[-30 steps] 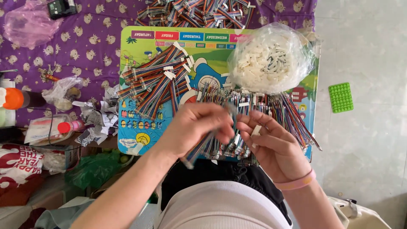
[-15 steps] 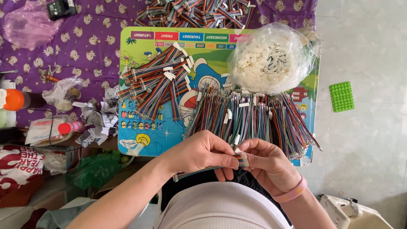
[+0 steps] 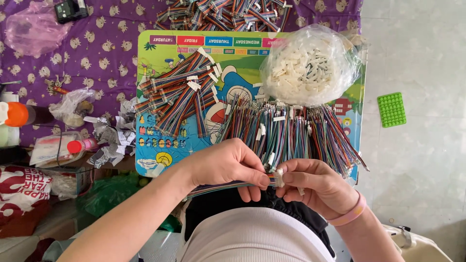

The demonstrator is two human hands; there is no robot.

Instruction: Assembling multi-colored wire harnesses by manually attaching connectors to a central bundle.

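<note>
Ribbon cable (image 3: 218,187): over the lap, near desk edge (image 3: 145,165) | left hand (image 3: 228,165) grip pinched on cable end | right hand (image 3: 315,187) grip closed on white connector (image 3: 278,177), mostly hidden by fingers | cable's far end hidden under forearm

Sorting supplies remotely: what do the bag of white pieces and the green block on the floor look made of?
The bag looks like thin clear plastic film: glossy, crinkled, its white pieces showing through, probably moulded plastic. The green block looks like matte rigid plastic with rows of studs, though soft rubber is possible.
</note>
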